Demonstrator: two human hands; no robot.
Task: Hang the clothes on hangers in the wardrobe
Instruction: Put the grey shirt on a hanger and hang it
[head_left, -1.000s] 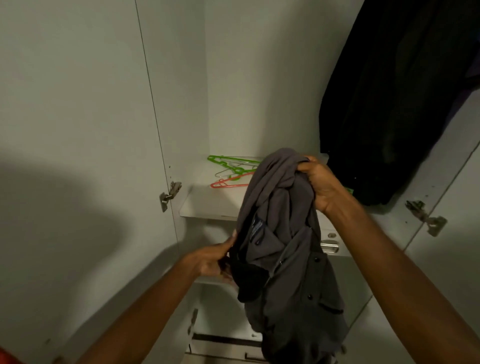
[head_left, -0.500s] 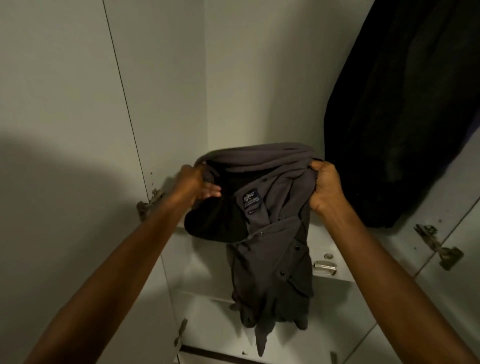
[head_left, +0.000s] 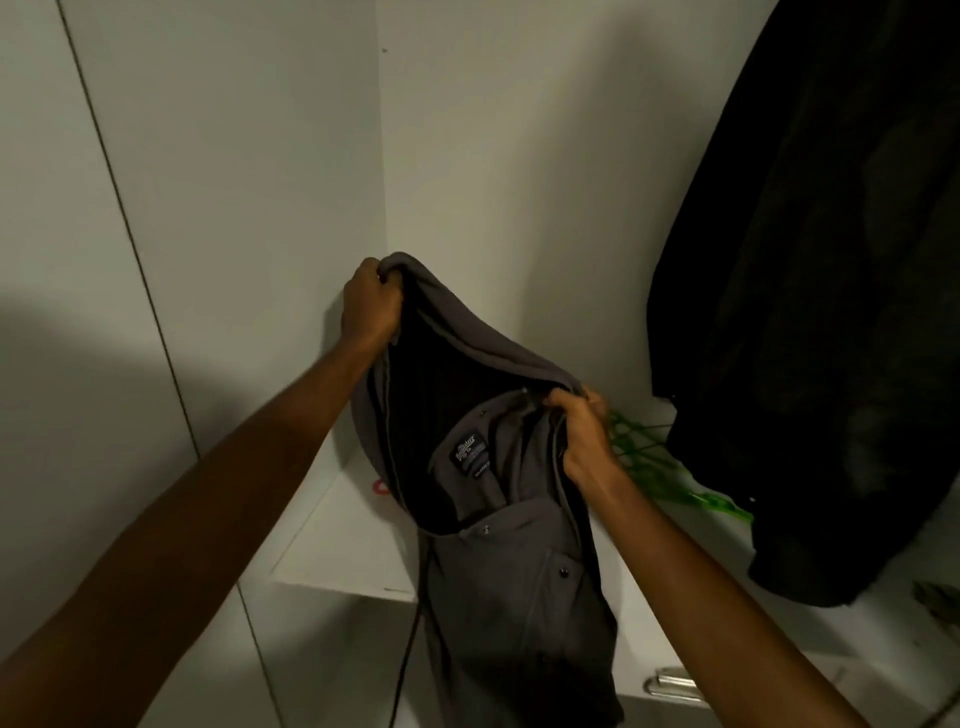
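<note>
A dark grey buttoned cotton shirt (head_left: 511, 545) is held open at its top edge in front of the wardrobe: one bunched corner is clenched in the left hand (head_left: 370, 301), raised high, and the opposite edge near the collar is pinched in the right hand (head_left: 582, 441), lower down. The body of the garment hangs limp below the white wardrobe shelf (head_left: 332, 545). The cloth is judged light, soft and floppy, best taken at the shoulders or collar. Thin green plastic hangers (head_left: 670, 480) lie on the shelf just behind the right hand. A black garment (head_left: 831, 312) hangs at the right, against plain white wardrobe panels (head_left: 234, 182).
</note>
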